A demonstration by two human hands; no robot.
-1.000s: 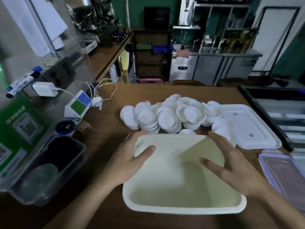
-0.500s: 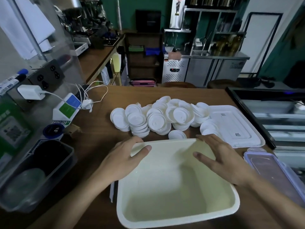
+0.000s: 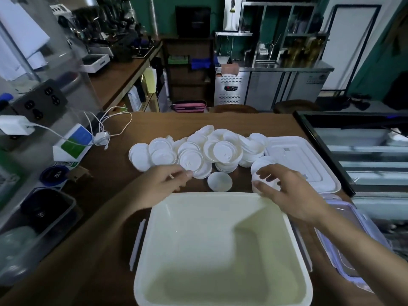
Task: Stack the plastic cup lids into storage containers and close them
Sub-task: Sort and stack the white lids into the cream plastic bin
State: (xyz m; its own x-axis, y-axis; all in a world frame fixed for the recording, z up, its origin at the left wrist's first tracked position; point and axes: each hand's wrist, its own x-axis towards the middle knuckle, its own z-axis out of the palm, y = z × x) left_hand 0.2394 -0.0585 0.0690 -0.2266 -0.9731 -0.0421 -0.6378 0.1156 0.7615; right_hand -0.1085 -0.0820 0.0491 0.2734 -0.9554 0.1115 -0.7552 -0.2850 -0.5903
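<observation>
**Lid sorting at the bench, both hands at the pile**

The big cream storage container (image 3: 220,250) sits open at the near edge of the wooden bench (image 3: 254,124). Just past its far rim is the pile of cup lids (image 3: 209,149), with one loose lid (image 3: 219,181) lying between pile and container. The right hand (image 3: 289,193) curls its fingers round a small stack of lids (image 3: 272,183) at the pile's right end, just beside the flat white container lid (image 3: 309,160). The left hand (image 3: 159,186) has its fingertips drawn together at the pile's near edge. It's kinda blurry there, so I can't tell if it's actually got one. A purple-rimmed lid (image 3: 344,257) lies right of the container.
</observation>
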